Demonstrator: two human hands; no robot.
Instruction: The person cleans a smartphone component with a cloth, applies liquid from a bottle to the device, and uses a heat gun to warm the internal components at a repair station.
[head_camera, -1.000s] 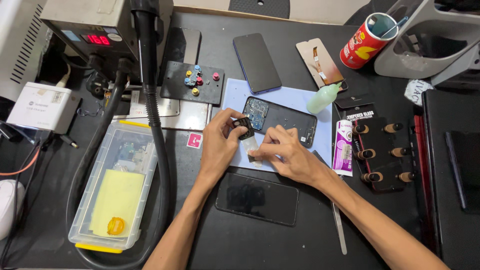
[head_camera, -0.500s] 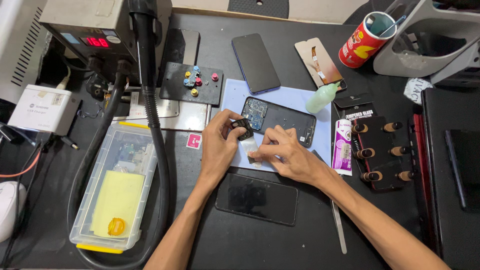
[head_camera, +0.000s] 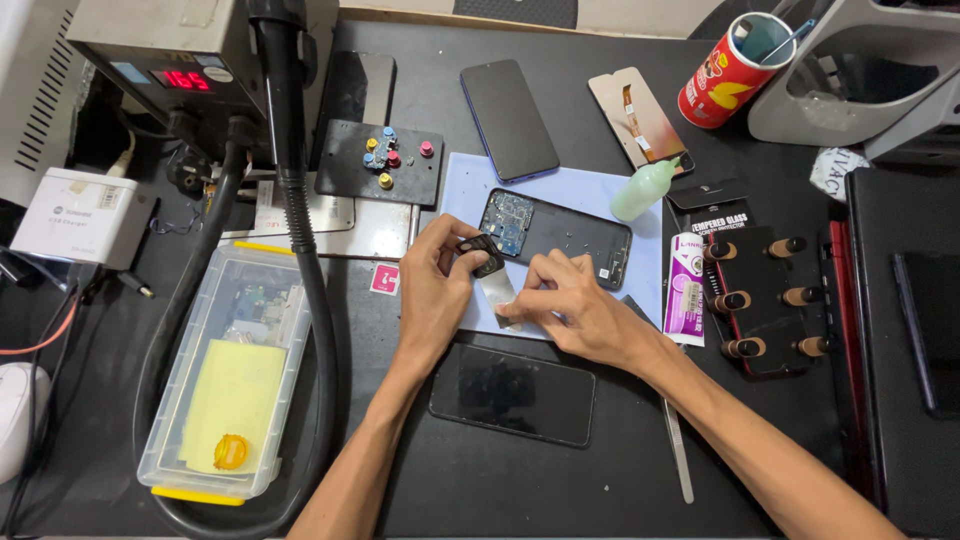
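Small black camera-lens piece (head_camera: 481, 256) is pinched by left hand (head_camera: 432, 290); thin silvery strip (head_camera: 497, 290) is pinched by right hand (head_camera: 570, 305). Back-off dark phone (head_camera: 555, 238) judged mid-disassembly; reassembly outstanding.

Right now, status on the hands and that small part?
Left hand pinches small black part. Right hand presses silvery strip onto blue mat. Opened phone just behind; nothing blocking.

Both hands (head_camera: 432, 285) (head_camera: 572, 305) meet, fingers pinched together.

Small black camera-bezel part (head_camera: 483, 254), prob. on a silvery strip (head_camera: 497, 290), lies tilted on blue mat.
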